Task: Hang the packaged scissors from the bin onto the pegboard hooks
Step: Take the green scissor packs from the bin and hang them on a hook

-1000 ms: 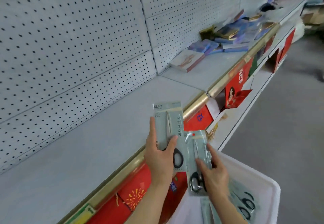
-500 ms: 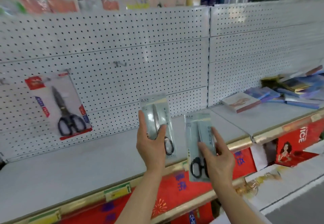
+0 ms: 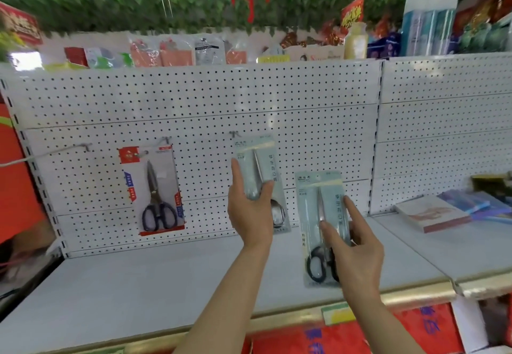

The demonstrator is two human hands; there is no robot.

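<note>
My left hand (image 3: 250, 209) grips a pale blue scissors pack (image 3: 261, 165) upright, its top edge just below a bare metal hook (image 3: 234, 133) on the white pegboard (image 3: 304, 121). Lower and to the right, my right hand (image 3: 350, 251) holds a second pale blue pack (image 3: 313, 207) with black-handled scissors over the shelf. A red-and-white pack of scissors (image 3: 158, 190) hangs on a hook to the left. Another bare hook (image 3: 88, 146) sits further left. The bin is out of view.
A grey shelf (image 3: 166, 281) with a gold front rail (image 3: 401, 297) runs below the pegboard. Books (image 3: 435, 213) lie on the shelf at the right. Packaged goods (image 3: 177, 53) line the top of the board under green leaf garlands.
The view has swung up from the shelf to face the pegboard. Both hands have risen with their packs, and the left pack has come up to just under a hook.
</note>
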